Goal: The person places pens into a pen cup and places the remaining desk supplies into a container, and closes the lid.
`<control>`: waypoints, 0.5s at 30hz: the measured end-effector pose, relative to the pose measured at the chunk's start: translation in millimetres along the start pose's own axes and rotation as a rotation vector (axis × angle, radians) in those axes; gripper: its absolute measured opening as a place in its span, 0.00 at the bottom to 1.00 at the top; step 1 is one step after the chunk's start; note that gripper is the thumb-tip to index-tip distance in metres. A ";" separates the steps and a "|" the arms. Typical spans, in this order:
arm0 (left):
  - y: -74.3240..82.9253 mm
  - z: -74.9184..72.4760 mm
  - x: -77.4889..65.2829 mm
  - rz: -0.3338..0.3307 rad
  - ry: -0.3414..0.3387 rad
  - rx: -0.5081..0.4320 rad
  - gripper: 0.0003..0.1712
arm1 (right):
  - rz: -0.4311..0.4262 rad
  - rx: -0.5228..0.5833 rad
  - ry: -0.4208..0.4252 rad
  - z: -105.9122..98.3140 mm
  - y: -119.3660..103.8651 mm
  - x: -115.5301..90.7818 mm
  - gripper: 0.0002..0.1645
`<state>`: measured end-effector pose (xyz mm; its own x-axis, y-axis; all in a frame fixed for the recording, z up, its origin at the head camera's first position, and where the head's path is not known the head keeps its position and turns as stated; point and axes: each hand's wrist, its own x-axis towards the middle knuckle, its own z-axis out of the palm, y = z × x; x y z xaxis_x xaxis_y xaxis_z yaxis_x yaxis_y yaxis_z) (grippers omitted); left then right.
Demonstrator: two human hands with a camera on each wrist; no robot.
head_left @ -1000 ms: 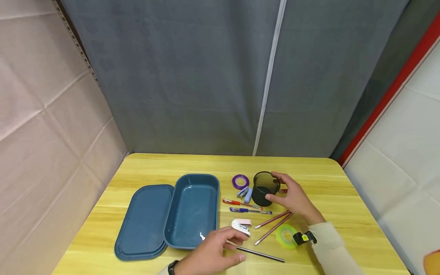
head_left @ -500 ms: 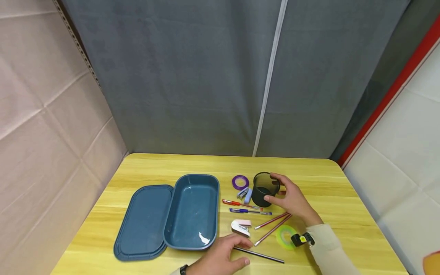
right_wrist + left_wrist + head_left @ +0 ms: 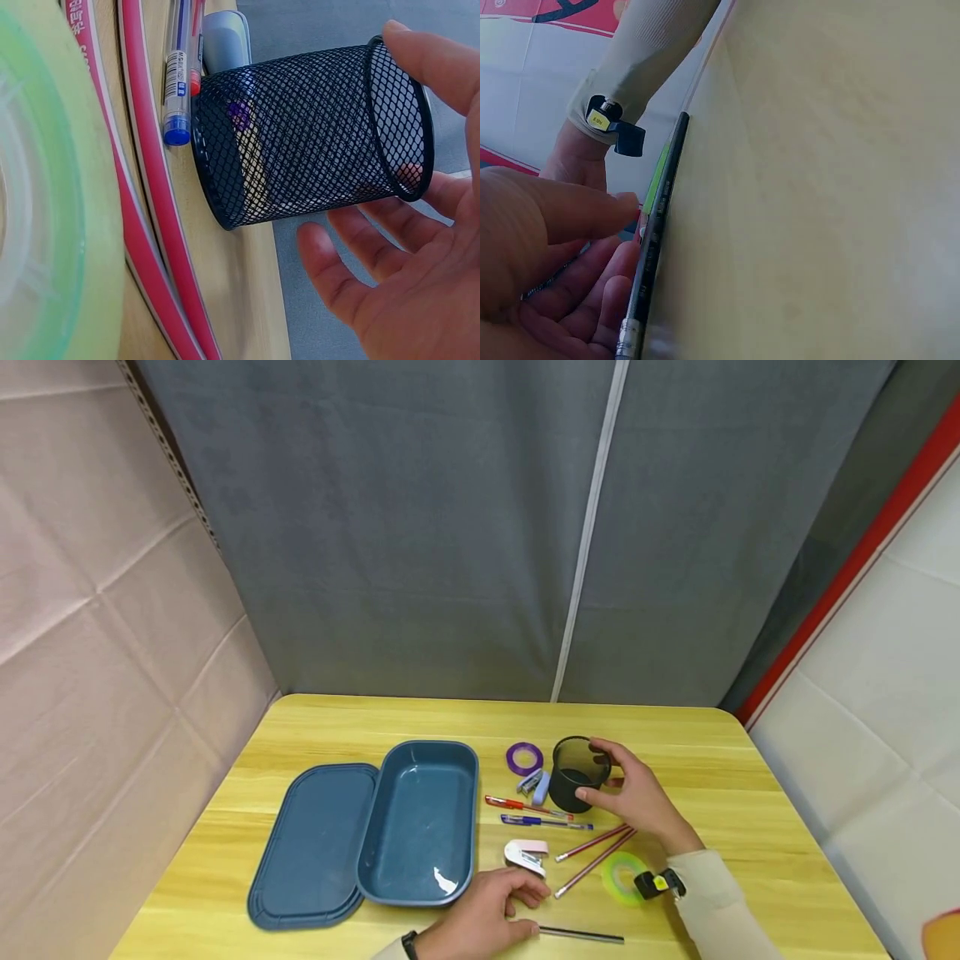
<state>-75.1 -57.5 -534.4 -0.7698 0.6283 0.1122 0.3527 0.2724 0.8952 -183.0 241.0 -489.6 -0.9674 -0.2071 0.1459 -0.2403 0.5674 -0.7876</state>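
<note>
My right hand (image 3: 645, 795) holds a black mesh pen cup (image 3: 572, 789) near its rim, thumb on one side and fingers on the other. In the right wrist view the mesh cup (image 3: 300, 135) lets the things behind show through. At the front, my left hand (image 3: 480, 917) touches a dark pencil (image 3: 585, 935) that lies on the table. Its thumb and loosely curled fingers hide the pencil's left end. Close up in the left wrist view, the black pencil (image 3: 660, 217) passes beside the thumb, its metal eraser band low in the picture.
A blue box (image 3: 420, 827) stands left with its lid (image 3: 318, 843) partly beneath it. Around the cup lie purple tape (image 3: 525, 758), a blue stapler (image 3: 541, 787), a red pen (image 3: 517, 803), a blue pen (image 3: 543, 821), a white-pink stapler (image 3: 521, 856), red pencils (image 3: 596, 862) and green tape (image 3: 622, 877).
My left hand has moved right and slightly toward the front. The dark pencil's left end has swung toward the front, so it lies nearly level. The right hand and cup barely differ.
</note>
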 end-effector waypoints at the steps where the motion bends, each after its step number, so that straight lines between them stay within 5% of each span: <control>1: 0.0 0.2 0.6 -0.002 0.000 0.010 0.21 | 0.003 0.001 -0.001 0.0 0.0 0.1 0.52; 6: 1.6 0.5 3.6 -0.076 -0.015 -0.024 0.24 | 0.009 0.010 -0.002 0.9 1.2 0.8 0.53; 12: 5.2 -3.6 4.2 -0.149 -0.120 -0.106 0.21 | -0.005 0.031 -0.001 1.0 1.6 1.3 0.53; 15: 8.6 -6.0 3.3 -0.134 -0.187 -0.042 0.19 | -0.002 0.038 -0.006 0.5 2.3 1.5 0.53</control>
<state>-77.8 -57.5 -523.8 -0.6949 0.7138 -0.0873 0.2283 0.3341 0.9145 -184.9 241.6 -491.5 -0.9664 -0.2129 0.1439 -0.2387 0.5363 -0.8096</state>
